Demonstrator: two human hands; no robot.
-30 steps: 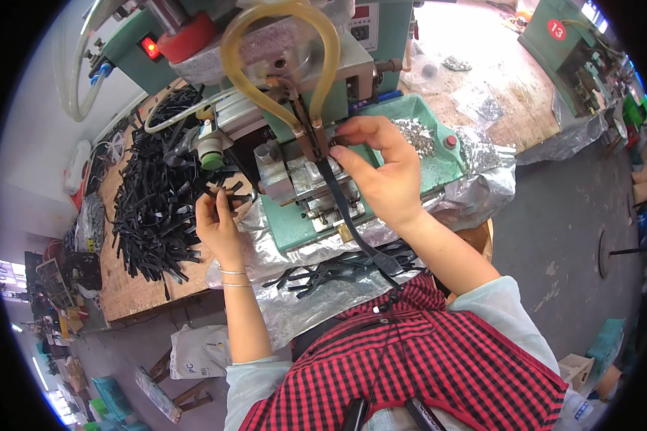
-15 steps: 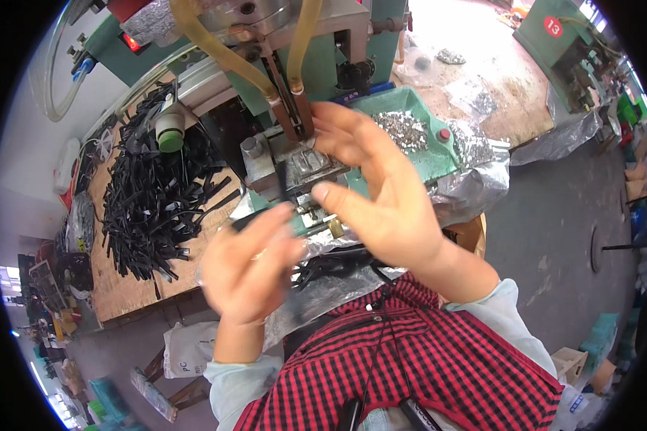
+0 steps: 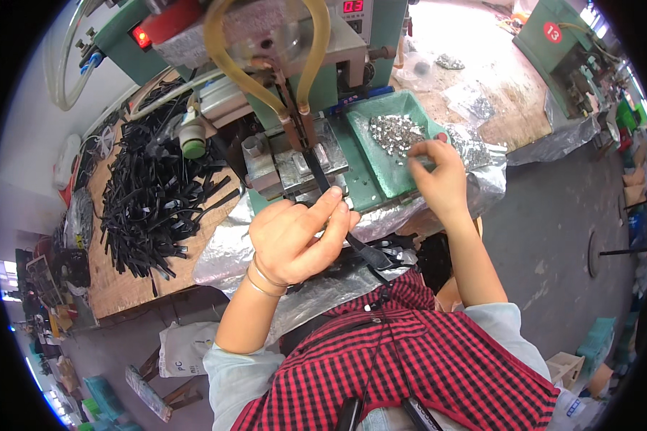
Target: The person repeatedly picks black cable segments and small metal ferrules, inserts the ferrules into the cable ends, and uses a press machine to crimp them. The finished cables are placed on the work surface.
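Left hand [image 3: 295, 241], frame centre: fingers pinched on black strap [image 3: 338, 215], steadying it under press head [image 3: 298, 129]. Right hand [image 3: 438, 176], right of centre: fingertips closed, picking small metal pieces [image 3: 395, 133] from green tray [image 3: 381, 169].

A wooden bench [image 3: 129, 287] is covered partly by foil [image 3: 223, 251]. A pile of black straps [image 3: 151, 201], a green machine [image 3: 280, 65] and a green tray [image 3: 388, 165] are carried on it.
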